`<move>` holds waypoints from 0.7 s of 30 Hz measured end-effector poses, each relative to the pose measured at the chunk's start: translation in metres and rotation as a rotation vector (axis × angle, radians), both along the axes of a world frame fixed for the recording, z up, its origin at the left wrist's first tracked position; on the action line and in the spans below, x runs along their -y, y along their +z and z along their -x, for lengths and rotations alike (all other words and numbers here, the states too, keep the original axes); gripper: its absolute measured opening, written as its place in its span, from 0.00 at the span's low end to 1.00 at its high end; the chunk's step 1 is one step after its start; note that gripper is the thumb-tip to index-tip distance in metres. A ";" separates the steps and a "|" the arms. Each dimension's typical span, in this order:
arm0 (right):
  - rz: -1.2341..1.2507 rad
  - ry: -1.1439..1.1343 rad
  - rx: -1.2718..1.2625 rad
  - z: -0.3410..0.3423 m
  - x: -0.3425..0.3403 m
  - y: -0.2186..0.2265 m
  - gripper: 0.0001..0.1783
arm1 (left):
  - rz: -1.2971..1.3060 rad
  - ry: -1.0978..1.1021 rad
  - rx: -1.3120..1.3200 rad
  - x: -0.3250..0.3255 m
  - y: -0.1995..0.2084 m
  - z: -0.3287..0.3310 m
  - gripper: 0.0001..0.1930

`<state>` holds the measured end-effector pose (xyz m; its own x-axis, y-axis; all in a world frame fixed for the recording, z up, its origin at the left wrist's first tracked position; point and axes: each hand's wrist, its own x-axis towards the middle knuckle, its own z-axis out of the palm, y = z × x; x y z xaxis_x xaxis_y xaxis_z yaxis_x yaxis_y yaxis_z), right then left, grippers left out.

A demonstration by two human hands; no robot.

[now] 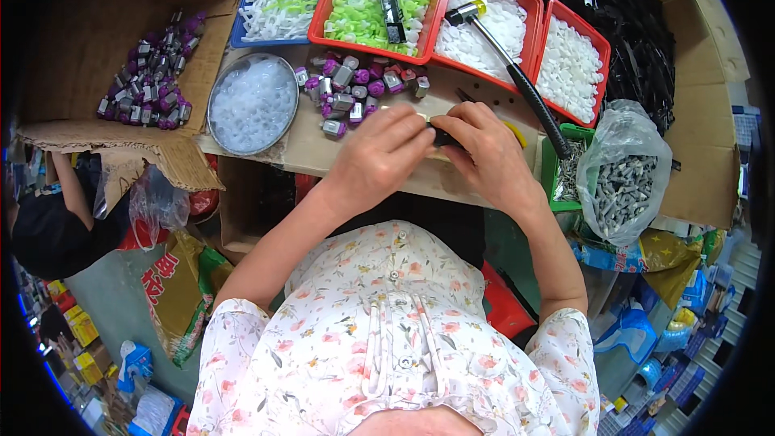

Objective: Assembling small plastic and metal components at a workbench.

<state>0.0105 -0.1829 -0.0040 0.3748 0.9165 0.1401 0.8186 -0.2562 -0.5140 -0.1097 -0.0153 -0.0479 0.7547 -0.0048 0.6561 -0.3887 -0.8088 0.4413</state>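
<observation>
My two hands meet above the front edge of the workbench (303, 160), fingertips almost touching. Pinched in my right hand (494, 153) is a small black part (442, 137), mostly covered by the fingers. My left hand (375, 153) is closed too, its fingertips at the left end of that part. A small pale piece shows between the hands, but what the left fingers hold is hidden. Just beyond the left hand lies a pile of small silver motors with purple ends (343, 95). Beside the right hand, a hammer (521, 79) with a black handle leans across the red bins.
Red bins hold green-and-white pieces (355, 12) and white pieces (569, 64). A blue bin (236, 32), a round metal dish (211, 105) and a carton of motors (48, 32) stand left. Right are a green tray (549, 165), a plastic bag of metal parts (622, 186) and black strips (638, 40).
</observation>
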 end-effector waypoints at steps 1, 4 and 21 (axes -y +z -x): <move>-0.014 -0.003 -0.034 -0.001 0.001 0.002 0.23 | -0.002 -0.005 0.000 0.002 -0.004 -0.001 0.15; -0.086 -0.056 -0.054 -0.012 0.005 0.018 0.24 | -0.094 -0.062 -0.039 0.006 -0.014 -0.001 0.14; -0.174 -0.551 0.344 -0.025 0.055 0.032 0.17 | -0.080 -0.059 0.058 0.005 -0.024 -0.003 0.15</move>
